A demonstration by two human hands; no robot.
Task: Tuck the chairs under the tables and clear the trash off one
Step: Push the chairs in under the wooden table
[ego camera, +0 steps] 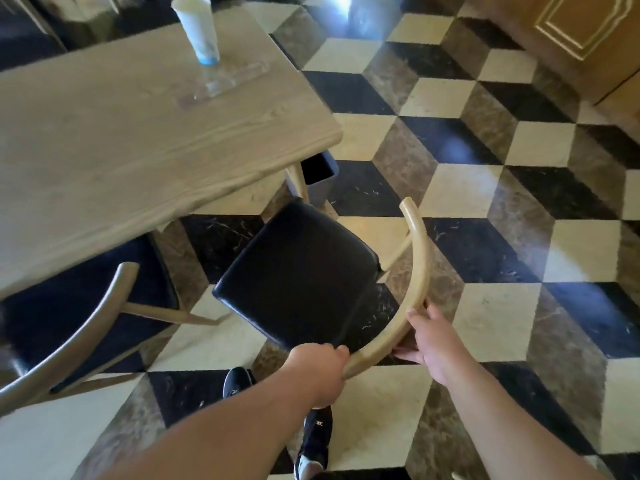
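a person looks down at a pale wooden table [104, 140] on a floor of black, cream and brown marble tiles [485, 188]. just off the table's near right corner stands a chair [301, 271] with a black cushioned seat and a curved pale wood backrest, turned at an angle and pulled clear of the table's edge. the left hand [320, 370] is wrapped around the near end of the backrest rail, fingers curled over it. the right hand [431, 341] grips the same rail a little further along, thumb on top and fingers underneath. a second chair [79, 306] with a dark seat sits at the table's near edge, its seat partly under the tabletop. on the table's far side a white paper cup [199, 27] stands beside a clear plastic item [225, 83], too blurred to identify. a small grey bin [317, 180] sits on the floor beside the table's right leg. below the hands, a black shoe [315, 434] shows.
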